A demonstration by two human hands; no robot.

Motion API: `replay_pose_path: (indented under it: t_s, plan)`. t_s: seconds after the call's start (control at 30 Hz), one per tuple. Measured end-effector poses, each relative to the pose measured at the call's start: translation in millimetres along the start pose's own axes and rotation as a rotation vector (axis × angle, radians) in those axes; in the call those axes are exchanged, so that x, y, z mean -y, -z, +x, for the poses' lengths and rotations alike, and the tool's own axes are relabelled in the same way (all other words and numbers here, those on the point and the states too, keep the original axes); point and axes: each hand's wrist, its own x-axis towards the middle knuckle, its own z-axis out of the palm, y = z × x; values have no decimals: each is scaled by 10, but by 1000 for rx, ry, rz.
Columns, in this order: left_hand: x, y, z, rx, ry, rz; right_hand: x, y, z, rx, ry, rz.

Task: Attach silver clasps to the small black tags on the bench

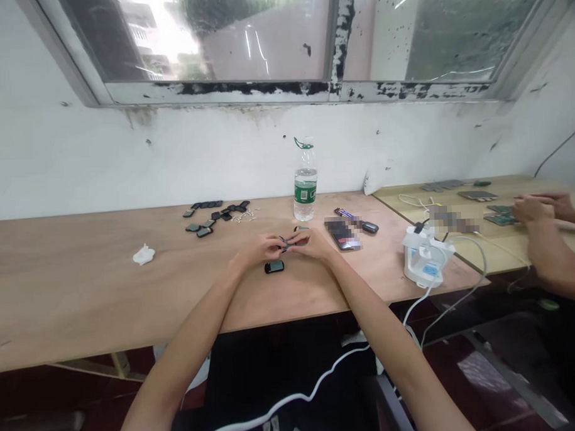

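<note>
The left hand (265, 249) and right hand (310, 243) pinch a small dark module (283, 244) between nearly closed fingertips, in front of the water bottle (305, 186) (parts this small sit steadiest held low, right at the fingertips). A black rounded fob (273, 267) lies further forward of that bottle.

Hands (265, 248) w/ small blk module (283, 243)

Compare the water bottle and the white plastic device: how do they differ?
The water bottle is clear with a green label; the white plastic device is mostly white with a blue label. Cables run from the white plastic device, but none from the water bottle. The water bottle stands nearer the wall than the white plastic device. Both stand on the wooden table.
</note>
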Motion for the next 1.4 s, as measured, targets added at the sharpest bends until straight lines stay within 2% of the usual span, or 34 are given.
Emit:
replay_pose_path:
  t_s: [0.17, 0.4, 0.63, 0.73, 0.83, 0.93, 1.0, 1.17, 1.4]
  plan:
    - [-9, 14, 19, -28, 4, -50, -5, 13, -1, -13, -1, 56]
    - [-153, 212, 9, 79, 203, -230, -2, -1, 10, -34, -32, 71]
    - [-225, 209, 8, 97, 192, -291, 15, 7, 10, -6, -41, 72]
    - [-229, 208, 16, 64, 199, -322, 12, -9, 8, -9, -41, 110]
    - [-139, 216, 17, -24, 265, -351, 15, -33, 3, 1, -49, 98]
    - [58, 265, -18, -217, 401, -326, 34, -64, -2, 46, -69, 19]
    - [205, 315, -69, -294, 500, -258, 54, -90, 0, 72, -74, -51]
    - [467, 363, -211, -265, 496, 29, 94, -142, 16, 101, -42, -171]
    - [605, 247, -217, -204, 505, 73, 146, -148, 29, 179, 24, -278]
